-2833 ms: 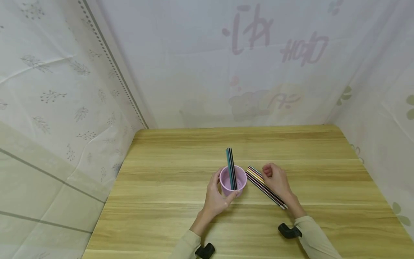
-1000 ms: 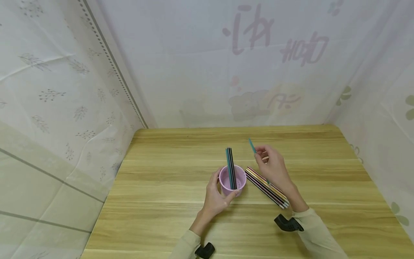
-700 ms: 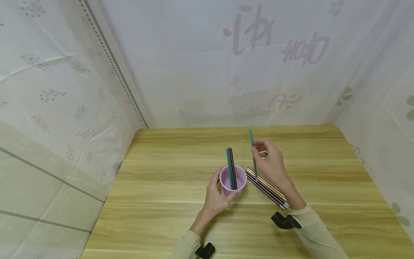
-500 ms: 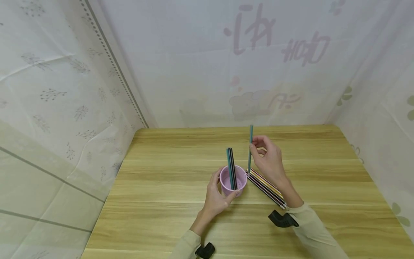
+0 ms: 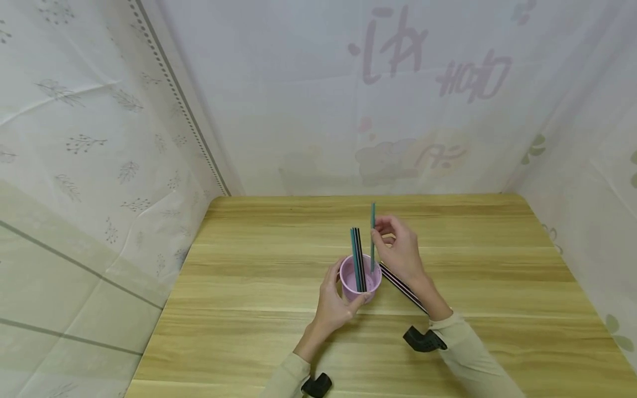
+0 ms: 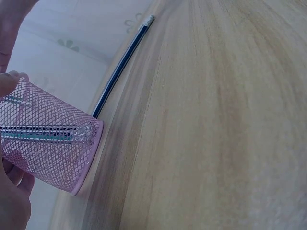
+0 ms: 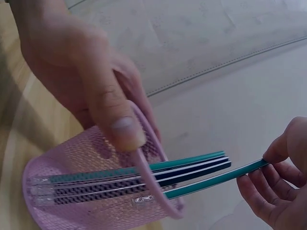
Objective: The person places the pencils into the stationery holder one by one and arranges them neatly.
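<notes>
My left hand [image 5: 332, 309] grips a pink mesh pencil holder [image 7: 91, 143], thumb over its rim in the right wrist view. Several pencils [image 5: 357, 257], teal and dark striped, lean inside it with their eraser ends down. Between thumb and fingertips my right hand [image 5: 400, 251] pinches a teal pencil [image 7: 216, 179]. This pencil stands nearly upright in the head view, its clear-capped eraser end just inside the holder's mouth and its other end up. More dark striped pencils [image 5: 404, 290] lie on the table beside the holder, partly hidden under my right hand and wrist.
The wooden table [image 5: 259, 276] runs back to a pale printed curtain [image 5: 298, 110], with more curtain at both sides. Black camera mounts [image 5: 424, 339] sit at both wrists. One dark pencil [image 6: 122, 67] shows beyond the holder's base in the left wrist view.
My right hand has picked a teal pencil up from the table pile, turned it upright and carried it left to the holder's mouth. My left hand and the holder have stayed put.
</notes>
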The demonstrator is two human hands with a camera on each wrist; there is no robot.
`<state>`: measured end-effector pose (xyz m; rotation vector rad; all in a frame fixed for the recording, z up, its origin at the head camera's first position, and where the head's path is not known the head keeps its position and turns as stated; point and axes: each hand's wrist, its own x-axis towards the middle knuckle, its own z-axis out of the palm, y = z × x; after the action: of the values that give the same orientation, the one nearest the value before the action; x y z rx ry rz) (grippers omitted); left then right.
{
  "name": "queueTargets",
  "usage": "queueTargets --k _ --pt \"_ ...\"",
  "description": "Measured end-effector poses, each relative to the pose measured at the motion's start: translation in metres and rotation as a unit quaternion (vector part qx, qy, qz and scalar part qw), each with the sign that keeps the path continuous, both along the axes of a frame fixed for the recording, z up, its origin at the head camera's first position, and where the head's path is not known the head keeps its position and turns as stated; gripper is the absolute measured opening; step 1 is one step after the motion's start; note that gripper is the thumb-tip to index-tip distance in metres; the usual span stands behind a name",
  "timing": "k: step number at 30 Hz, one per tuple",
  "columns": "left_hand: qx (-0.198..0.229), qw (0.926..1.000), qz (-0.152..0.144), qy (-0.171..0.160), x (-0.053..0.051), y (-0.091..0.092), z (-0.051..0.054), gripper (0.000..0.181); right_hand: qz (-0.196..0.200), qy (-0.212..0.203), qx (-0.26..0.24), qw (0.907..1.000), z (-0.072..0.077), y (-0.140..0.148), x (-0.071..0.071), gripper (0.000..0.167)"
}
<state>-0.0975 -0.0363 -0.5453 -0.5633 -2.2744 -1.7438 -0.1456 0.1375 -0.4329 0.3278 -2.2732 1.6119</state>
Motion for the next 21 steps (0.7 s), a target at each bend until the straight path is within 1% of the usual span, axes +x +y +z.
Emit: queueTargets --k 8,16,21 --pt "-0.002 1.0 -0.006 0.002 0.0 0.0 0.0 0.09 0.004 -0.007 0.015 0.9999 -0.022 0.0 0.001 0.017" --pt "-0.006 1.0 -0.003 -0.003 0.0 -0.001 0.0 0.092 -0.003 -0.039 0.026 0.9989 -0.033 -0.004 0.004 0.018" --pt "-0.009 1.0 0.001 0.003 0.0 0.0 -0.002 0.091 -0.01 -0.046 0.041 0.9981 -0.039 -0.008 0.006 0.019"
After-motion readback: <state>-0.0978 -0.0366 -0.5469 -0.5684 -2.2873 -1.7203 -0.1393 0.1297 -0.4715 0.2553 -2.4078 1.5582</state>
